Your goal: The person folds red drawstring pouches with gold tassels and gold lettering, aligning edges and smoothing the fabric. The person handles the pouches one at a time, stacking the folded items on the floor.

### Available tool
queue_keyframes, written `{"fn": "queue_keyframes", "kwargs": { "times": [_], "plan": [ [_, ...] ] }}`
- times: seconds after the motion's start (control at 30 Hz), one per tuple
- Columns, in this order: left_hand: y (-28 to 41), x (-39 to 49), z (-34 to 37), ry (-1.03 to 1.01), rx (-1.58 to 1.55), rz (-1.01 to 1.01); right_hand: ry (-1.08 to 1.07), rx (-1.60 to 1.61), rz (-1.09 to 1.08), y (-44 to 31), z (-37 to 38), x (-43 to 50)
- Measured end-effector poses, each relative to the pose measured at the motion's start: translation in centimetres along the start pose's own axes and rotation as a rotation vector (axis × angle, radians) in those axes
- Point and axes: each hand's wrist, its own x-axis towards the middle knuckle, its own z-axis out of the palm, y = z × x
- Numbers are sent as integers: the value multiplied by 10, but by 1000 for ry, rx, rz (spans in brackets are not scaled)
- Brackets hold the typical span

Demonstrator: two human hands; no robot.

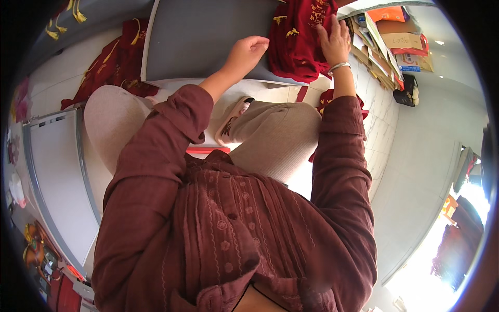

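Note:
A stack of dark red velvet-like pouches (295, 54) lies on the right end of the grey tabletop (202, 39). They bear gold printed writing and have yellow cord knots. My right hand (336, 42), with a bracelet at the wrist, is laid flat against the stack's right side, its fingers spread. My left hand (251, 48) hovers over the tabletop just left of the stack. Its fingers are curled in, and nothing shows between them.
Red cloth with yellow tassels (117, 66) hangs left of the table. More red cloth (329, 99) is low on the right, by my knee. Flattened cardboard (374, 50) and bags (409, 43) stand along the right wall. A white panel (58, 171) is at left.

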Motion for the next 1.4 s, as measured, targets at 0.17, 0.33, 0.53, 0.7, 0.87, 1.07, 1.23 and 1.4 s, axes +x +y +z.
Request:
{"fn": "queue_keyframes", "kwargs": {
  "times": [0.17, 0.33, 0.53, 0.7, 0.87, 1.07, 1.23, 1.4],
  "plan": [
    [17, 18, 12, -46, -160, -139, -159, 171, 367, 25, -5, -1],
    [25, 38, 29, -134, 11, -246, -436, 368, 541, 42, -1, -7],
    [19, 65, 39, -126, 147, -247, -482, 422, 589, 45, 1, -10],
    [14, 79, 47, -64, 160, -278, -470, 452, 622, 40, -3, -6],
    [16, 82, 50, -31, 35, -216, -439, 495, 633, 38, -8, -6],
    [27, 81, 50, -55, 5, -203, -407, 578, 686, 43, -11, -3],
    [33, 79, 53, -24, -12, -77, -347, 714, 759, 47, -15, -2],
    [38, 78, 54, -34, -90, -35, -325, 730, 699, 44, -29, 1]
  ]
}}
